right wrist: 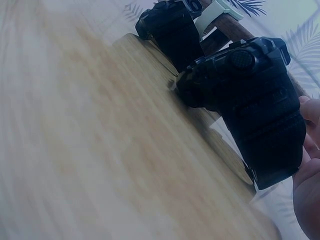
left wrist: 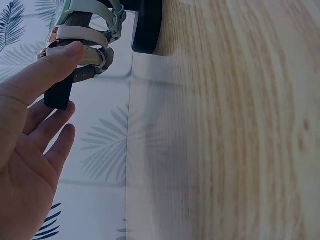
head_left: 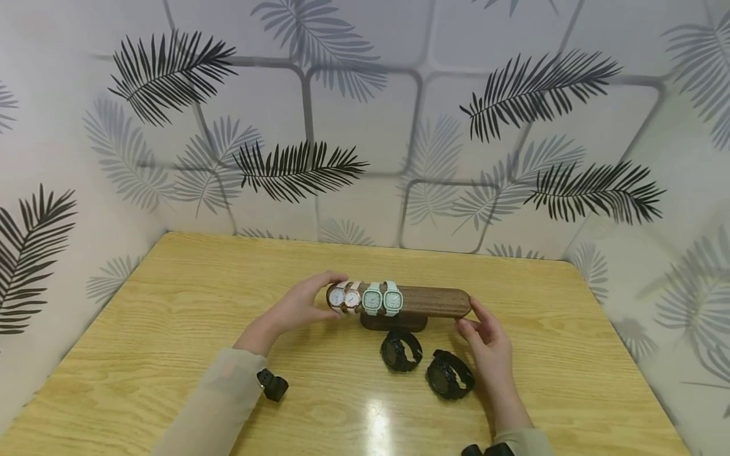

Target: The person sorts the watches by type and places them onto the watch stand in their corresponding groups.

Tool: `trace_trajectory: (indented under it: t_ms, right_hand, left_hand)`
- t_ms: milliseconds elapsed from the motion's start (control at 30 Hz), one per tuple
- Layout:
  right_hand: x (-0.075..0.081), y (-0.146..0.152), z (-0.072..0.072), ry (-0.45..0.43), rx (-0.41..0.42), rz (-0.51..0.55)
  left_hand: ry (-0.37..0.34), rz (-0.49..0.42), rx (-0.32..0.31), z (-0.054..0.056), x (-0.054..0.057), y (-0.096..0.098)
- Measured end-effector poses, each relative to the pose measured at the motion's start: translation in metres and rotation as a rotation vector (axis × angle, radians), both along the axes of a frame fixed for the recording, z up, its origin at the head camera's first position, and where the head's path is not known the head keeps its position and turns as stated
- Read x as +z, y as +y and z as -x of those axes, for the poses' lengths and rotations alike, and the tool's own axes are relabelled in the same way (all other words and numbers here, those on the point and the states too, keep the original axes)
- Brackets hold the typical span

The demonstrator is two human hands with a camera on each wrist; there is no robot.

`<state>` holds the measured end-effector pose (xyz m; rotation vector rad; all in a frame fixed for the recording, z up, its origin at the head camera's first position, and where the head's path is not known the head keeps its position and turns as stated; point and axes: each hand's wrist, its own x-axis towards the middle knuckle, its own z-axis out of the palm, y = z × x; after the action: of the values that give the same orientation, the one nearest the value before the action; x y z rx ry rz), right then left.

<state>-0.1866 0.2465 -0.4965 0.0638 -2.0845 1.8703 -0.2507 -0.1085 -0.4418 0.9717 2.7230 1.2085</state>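
Observation:
A dark wooden watch display stand (head_left: 436,302) stands on the table, its long bar raised on a short base (head_left: 393,324). My left hand (head_left: 302,308) holds the bar's left end; in the left wrist view its thumb (left wrist: 55,65) lies by the nearest watch strap. At the other end, my right hand (head_left: 490,342) grips the bar's tip between thumb and fingers. Two round white-strapped watches (head_left: 352,298) and two square mint-green watches (head_left: 373,299) sit around the bar's left half. In the right wrist view, a black watch (right wrist: 270,115) partly hides the right hand (right wrist: 307,190).
Two chunky black watches stand on the wooden table (head_left: 336,405) before the stand: one (head_left: 393,353) near the base, the other (head_left: 441,378) closer to my right forearm. A wall with leaf-patterned covering (head_left: 365,126) rises behind the table.

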Motion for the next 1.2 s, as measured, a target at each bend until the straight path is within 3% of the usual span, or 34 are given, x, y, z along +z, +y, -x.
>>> trace_trajectory:
  t_ms: [133,567,767,967,1200]
  right_hand:
    - [0.001,0.0,0.0,-0.004,-0.001,0.002]
    - [0.002,-0.001,0.0,0.016,0.021,0.034]
    - [0.003,0.0,-0.001,0.018,0.02,0.021]
    - [0.001,0.003,-0.001,0.032,0.022,0.005]
    - [0.0,0.003,-0.002,0.036,0.039,0.013]
  left_hand:
    - [-0.056,-0.077,0.034,-0.002,-0.004,-0.002]
    - [-0.261,-0.486,0.064,-0.014,-0.032,-0.004]
    - [-0.296,-0.632,0.079,-0.015,-0.041,0.0]
    - [-0.308,-0.711,0.074,-0.015,-0.052,0.003]
    - [-0.29,-0.697,0.1,-0.017,-0.051,0.004]
